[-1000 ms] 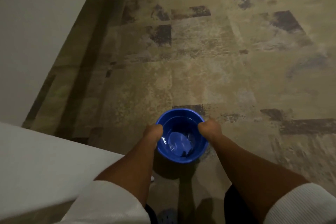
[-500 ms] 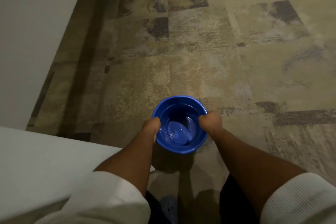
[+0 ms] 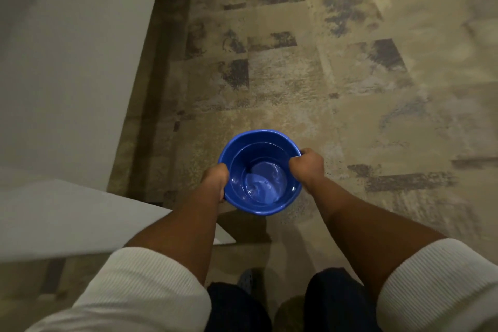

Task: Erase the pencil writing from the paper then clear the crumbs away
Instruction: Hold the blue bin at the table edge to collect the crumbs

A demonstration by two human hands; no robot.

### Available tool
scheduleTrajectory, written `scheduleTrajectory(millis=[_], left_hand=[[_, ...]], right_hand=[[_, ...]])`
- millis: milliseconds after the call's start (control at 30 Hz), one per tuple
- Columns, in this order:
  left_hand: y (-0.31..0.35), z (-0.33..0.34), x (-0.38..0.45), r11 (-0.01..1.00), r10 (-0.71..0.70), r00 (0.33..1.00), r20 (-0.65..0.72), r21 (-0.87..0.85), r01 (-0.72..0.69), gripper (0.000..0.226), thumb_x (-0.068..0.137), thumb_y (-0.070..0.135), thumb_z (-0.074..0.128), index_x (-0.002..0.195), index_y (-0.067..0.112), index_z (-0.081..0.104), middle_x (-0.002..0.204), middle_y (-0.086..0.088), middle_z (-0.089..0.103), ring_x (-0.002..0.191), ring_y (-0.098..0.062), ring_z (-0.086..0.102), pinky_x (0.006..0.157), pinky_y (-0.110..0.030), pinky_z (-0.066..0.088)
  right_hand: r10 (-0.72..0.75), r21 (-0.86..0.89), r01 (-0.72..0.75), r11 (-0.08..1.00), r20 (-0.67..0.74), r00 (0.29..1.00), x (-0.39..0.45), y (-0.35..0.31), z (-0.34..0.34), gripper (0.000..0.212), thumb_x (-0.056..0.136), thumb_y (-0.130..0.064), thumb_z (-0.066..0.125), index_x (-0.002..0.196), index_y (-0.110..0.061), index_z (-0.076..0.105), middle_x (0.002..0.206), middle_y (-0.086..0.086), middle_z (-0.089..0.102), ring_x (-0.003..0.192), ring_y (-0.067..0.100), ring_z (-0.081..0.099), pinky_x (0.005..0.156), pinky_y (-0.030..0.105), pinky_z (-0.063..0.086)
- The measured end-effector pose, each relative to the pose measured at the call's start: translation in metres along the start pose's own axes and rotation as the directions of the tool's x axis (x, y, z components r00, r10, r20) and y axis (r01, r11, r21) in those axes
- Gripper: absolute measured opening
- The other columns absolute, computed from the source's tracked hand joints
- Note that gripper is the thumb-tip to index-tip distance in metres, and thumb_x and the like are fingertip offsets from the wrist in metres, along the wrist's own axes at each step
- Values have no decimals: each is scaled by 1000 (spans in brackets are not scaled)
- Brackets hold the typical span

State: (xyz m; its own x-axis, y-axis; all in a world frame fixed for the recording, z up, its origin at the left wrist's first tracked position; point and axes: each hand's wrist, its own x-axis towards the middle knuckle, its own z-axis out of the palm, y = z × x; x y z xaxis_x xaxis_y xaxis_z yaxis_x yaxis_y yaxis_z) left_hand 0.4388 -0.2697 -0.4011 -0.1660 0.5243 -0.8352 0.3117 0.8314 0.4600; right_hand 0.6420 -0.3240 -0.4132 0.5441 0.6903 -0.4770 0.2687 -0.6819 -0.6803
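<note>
I look down at a round blue plastic bin (image 3: pixel 262 143) held out in front of me above a patterned carpet. My left hand (image 3: pixel 215 179) grips its left rim and my right hand (image 3: pixel 307 164) grips its right rim. Its glossy inside looks bare as far as I can tell. No paper, pencil writing, eraser or crumbs show in this view.
A white wall or furniture panel (image 3: pixel 67 62) runs along the left. A white tabletop corner (image 3: pixel 80 215) juts in at the lower left beside my left forearm. The beige and grey carpet (image 3: pixel 377 116) spreads ahead and to the right.
The view has shifted as I walk forward, with the white panel on the left drawing nearer. The bin stays held by both hands and sits slightly further right in the frame.
</note>
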Motion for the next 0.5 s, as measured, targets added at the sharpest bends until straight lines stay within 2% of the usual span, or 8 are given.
scheduleTrajectory(millis=[67,200,300,367,433,500], left_hand=[[18,-10,-35,1000,24,999,-29,-6,-24,28,105,22,48,115,6,69,108,-19,75,95,-36,74,80,-45,63],[54,-26,-98,997,72,996,-51,-13,-72,30,104,19,49,121,2,67,116,-24,72,107,-44,70,95,-60,57],[79,-38,-134,995,101,993,-67,4,-101,32,105,15,46,125,0,66,121,-24,70,110,-43,68,98,-54,56],[95,-47,-157,993,116,991,-70,-21,-118,31,105,15,47,124,0,68,118,-23,71,106,-41,69,94,-51,58],[109,-57,-178,992,119,989,-82,-36,-123,29,104,17,50,122,2,68,115,-21,73,105,-40,70,95,-54,58],[121,-68,-194,990,127,985,-113,-50,-134,27,103,18,51,118,4,69,108,-19,74,99,-39,72,92,-54,60]], right_hand=[[-8,10,8,1000,7,1000,-18,-26,-26,32,80,-9,53,111,-3,61,104,17,64,89,32,63,80,45,57],[-34,11,34,999,9,999,-48,-79,-74,30,81,-7,52,108,-3,63,102,16,65,87,32,63,75,41,56],[-67,-5,67,998,9,998,-65,-114,-102,28,81,-9,53,105,-6,66,99,14,67,84,28,62,69,34,51],[-85,-2,85,996,7,996,-74,-136,-119,27,81,-10,55,104,-7,66,98,13,67,86,29,64,73,37,55],[-103,-2,103,995,1,995,-83,-157,-133,25,81,-11,56,103,-7,66,97,14,67,87,31,65,77,40,57],[-114,8,114,994,5,994,-91,-176,-142,21,81,-12,57,100,-10,65,96,12,67,85,29,65,75,38,56]])
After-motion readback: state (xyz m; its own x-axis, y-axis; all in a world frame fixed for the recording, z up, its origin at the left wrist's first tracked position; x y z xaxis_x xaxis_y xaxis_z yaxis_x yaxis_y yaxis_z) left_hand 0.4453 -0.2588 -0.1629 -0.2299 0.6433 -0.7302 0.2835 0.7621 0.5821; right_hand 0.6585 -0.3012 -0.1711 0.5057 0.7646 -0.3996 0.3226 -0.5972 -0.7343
